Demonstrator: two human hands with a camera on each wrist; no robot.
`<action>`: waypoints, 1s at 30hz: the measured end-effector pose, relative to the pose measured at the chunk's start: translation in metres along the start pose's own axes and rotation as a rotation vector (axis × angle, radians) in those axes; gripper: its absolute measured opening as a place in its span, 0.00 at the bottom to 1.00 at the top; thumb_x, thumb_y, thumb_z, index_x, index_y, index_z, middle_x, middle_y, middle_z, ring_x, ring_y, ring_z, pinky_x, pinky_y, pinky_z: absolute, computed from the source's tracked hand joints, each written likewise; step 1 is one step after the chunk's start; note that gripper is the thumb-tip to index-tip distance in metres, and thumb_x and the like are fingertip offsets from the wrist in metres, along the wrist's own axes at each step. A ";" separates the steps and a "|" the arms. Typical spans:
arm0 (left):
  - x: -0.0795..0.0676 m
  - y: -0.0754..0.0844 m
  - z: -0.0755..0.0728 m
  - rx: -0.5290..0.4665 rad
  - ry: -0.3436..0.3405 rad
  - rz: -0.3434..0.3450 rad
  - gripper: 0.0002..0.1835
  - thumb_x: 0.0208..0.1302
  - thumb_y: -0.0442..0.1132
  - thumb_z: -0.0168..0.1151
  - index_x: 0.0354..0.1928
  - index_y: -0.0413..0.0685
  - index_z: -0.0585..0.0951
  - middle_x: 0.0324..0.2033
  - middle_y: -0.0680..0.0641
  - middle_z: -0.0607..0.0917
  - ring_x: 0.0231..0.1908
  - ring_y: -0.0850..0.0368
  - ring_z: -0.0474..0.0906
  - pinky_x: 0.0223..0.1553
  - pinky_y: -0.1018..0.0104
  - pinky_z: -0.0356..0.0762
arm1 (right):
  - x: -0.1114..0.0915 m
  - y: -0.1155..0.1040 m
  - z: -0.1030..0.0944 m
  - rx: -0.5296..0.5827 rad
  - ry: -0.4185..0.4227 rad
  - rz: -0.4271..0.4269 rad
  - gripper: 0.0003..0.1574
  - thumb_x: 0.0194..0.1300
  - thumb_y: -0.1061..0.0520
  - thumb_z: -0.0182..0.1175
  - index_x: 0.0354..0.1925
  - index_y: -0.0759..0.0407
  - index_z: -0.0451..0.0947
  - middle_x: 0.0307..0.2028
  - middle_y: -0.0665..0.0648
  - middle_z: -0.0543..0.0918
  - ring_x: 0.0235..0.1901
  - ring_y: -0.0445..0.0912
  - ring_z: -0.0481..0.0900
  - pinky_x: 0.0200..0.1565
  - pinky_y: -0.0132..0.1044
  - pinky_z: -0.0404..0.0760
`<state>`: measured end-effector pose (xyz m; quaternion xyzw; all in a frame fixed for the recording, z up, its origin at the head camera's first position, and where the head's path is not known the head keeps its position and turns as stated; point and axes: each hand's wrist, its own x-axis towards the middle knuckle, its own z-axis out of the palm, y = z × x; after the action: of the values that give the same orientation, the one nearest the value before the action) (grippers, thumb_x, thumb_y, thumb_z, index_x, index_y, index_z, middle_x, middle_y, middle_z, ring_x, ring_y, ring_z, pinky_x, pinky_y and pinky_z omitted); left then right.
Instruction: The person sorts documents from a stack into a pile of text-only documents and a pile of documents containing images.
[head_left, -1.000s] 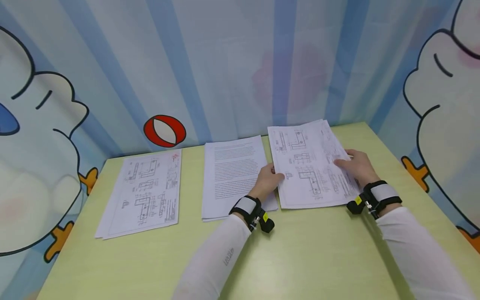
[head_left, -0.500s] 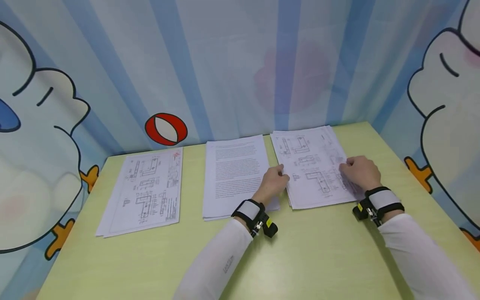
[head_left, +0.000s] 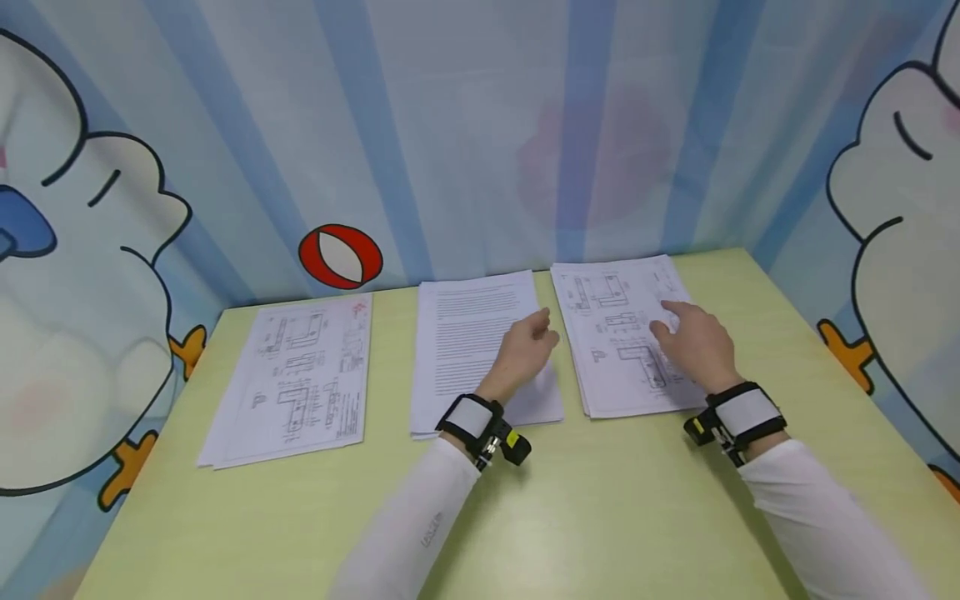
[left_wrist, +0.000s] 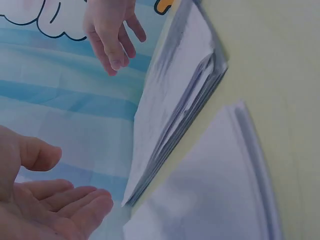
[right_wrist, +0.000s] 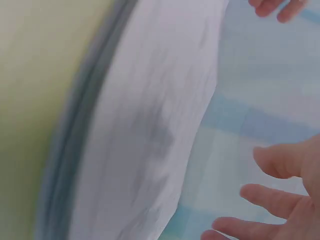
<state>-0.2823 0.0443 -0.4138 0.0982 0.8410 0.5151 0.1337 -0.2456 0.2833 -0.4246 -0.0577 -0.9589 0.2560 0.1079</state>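
Observation:
My left hand (head_left: 522,350) hovers over the right part of the middle stack of text pages (head_left: 472,333), its fingers loosely bent and holding nothing. In the left wrist view the left hand (left_wrist: 55,195) is apart from the paper, thumb and fingers spread. My right hand (head_left: 696,343) is above the right side of the right-hand stack of technical drawings (head_left: 611,333). The right wrist view has the right hand (right_wrist: 280,195) with fingers extended, clear of that stack (right_wrist: 145,120). The drawing stack lies flat, its sheets slightly uneven at the edges.
A further stack of technical drawings (head_left: 300,375) lies at the left of the pale green table (head_left: 585,500), its lower sheets fanned out leftward. A striped cartoon curtain (head_left: 480,150) stands right behind the table's back edge.
The right-hand drawing stack, held by both hands a second ago, now lies flat on the table. Both hands have let go; the left has drawn away leftward and the right has lifted.

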 end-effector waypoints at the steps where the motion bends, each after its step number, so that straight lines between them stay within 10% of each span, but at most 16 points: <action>1: -0.002 0.000 -0.009 -0.006 0.016 0.031 0.27 0.68 0.42 0.47 0.68 0.51 0.63 0.66 0.46 0.70 0.64 0.54 0.68 0.63 0.58 0.69 | 0.000 -0.007 0.003 0.026 0.026 -0.021 0.30 0.66 0.53 0.51 0.60 0.72 0.68 0.56 0.78 0.72 0.45 0.70 0.77 0.38 0.60 0.77; 13: -0.042 -0.030 -0.127 0.123 0.246 0.150 0.22 0.68 0.40 0.47 0.61 0.42 0.73 0.60 0.42 0.76 0.61 0.50 0.72 0.59 0.54 0.73 | -0.006 -0.092 0.041 0.263 0.123 -0.145 0.25 0.67 0.51 0.53 0.57 0.63 0.74 0.55 0.69 0.77 0.55 0.62 0.74 0.52 0.57 0.73; 21: -0.071 -0.079 -0.200 0.299 0.326 0.012 0.23 0.70 0.41 0.42 0.63 0.42 0.71 0.62 0.39 0.74 0.60 0.44 0.72 0.51 0.48 0.75 | -0.015 -0.131 0.067 0.433 0.098 -0.225 0.24 0.67 0.51 0.52 0.56 0.63 0.74 0.57 0.67 0.75 0.56 0.59 0.73 0.53 0.54 0.77; 27: -0.091 -0.117 -0.244 0.523 0.386 -0.084 0.24 0.69 0.40 0.41 0.63 0.38 0.70 0.54 0.31 0.79 0.28 0.43 0.77 0.17 0.63 0.64 | -0.021 -0.163 0.087 0.578 0.026 -0.244 0.21 0.67 0.53 0.52 0.54 0.62 0.75 0.57 0.65 0.75 0.55 0.56 0.75 0.50 0.48 0.81; 30: -0.100 -0.131 -0.262 0.607 0.389 -0.124 0.25 0.69 0.40 0.41 0.63 0.33 0.68 0.52 0.27 0.78 0.29 0.41 0.76 0.20 0.65 0.64 | -0.024 -0.179 0.098 0.626 -0.024 -0.251 0.21 0.67 0.54 0.53 0.55 0.61 0.74 0.56 0.63 0.76 0.55 0.56 0.76 0.51 0.47 0.81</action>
<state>-0.2769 -0.2649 -0.4052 -0.0175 0.9695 0.2422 -0.0328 -0.2550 0.0783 -0.4219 0.0998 -0.8345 0.5235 0.1398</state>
